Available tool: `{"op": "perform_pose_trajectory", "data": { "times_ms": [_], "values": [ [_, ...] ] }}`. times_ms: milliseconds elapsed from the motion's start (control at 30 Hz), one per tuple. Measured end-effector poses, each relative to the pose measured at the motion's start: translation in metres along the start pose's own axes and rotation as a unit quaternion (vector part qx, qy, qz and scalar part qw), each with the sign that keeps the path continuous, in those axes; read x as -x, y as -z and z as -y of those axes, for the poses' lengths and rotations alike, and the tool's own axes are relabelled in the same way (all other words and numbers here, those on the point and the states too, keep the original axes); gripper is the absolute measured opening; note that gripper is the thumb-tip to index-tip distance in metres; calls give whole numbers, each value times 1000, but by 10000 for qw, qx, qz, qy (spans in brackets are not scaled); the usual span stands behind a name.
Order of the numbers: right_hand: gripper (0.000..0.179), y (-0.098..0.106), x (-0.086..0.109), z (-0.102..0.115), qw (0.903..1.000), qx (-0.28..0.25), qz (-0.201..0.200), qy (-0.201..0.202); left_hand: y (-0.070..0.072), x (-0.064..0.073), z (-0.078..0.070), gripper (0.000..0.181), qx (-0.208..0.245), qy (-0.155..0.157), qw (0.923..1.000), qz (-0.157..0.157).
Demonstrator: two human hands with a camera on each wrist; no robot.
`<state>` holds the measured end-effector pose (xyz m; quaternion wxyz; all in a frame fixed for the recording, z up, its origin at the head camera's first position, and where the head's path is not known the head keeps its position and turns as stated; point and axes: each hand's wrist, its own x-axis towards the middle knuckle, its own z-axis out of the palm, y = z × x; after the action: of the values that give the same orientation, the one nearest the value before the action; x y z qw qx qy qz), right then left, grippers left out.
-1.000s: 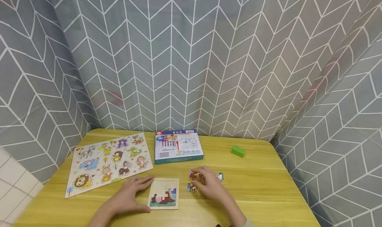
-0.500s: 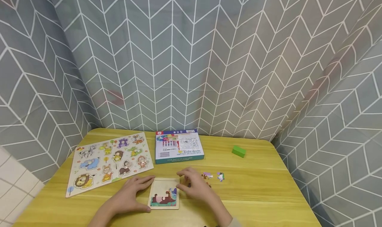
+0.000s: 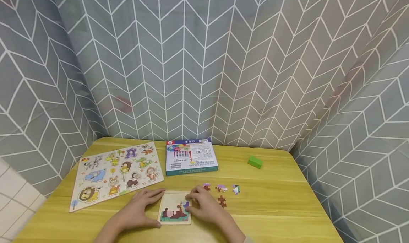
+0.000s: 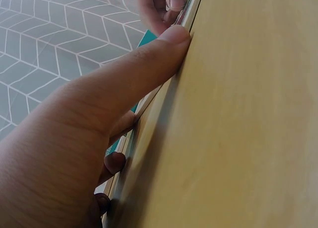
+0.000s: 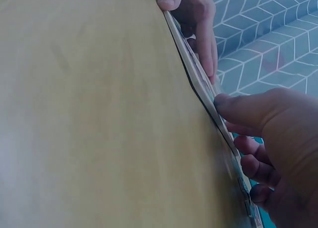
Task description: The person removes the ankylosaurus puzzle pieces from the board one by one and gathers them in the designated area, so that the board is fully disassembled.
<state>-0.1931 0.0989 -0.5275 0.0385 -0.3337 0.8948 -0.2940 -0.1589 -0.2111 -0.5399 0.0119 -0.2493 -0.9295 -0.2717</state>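
1. We see the worktop [image 3: 281,200] carrying everything; its near edge is out of view.
2. The animal board [image 3: 110,179] lies along its left edge, long axis slanting, right end farther back, perhaps parked there to spare room.
3. The box [image 3: 191,157] lies flat by the far edge, likely out of the way.
4. The puzzle tray [image 3: 169,200] lies flat, left of centre, between the hands. It looks almost square, so we cannot pick a long axis; its sides run roughly with the worktop's far edge. The partial picture fills its near side and climbs the right, green strip nearest the person, so we judge it faces them upright.
5. The left hand [image 3: 140,207] is spread, thumb at the tray's near left corner, fingers toward the far left one, probably to stop sliding.
6. The right hand [image 3: 202,205] curves at the tray's right rim, thumb and fingers apart; we cannot tell whether it pinches a piece.
7. The green block [image 3: 255,162] lies toward the far right corner.
8. Four loose pieces [image 3: 221,188] lie right of the tray, seemingly kept within reach.
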Motion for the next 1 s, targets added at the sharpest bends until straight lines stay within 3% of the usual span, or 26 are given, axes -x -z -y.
{"op": "perform_pose_trajectory", "data": {
  "times_ms": [300,1000],
  "values": [
    [17,0,2,5,9999,112,87,-45,-2,1,1,108,-3,10,10000,2],
    [22,2,1,8,9998,-179,37,83,-3,2,1,107,10,16,10000,-18]
  ]
}}
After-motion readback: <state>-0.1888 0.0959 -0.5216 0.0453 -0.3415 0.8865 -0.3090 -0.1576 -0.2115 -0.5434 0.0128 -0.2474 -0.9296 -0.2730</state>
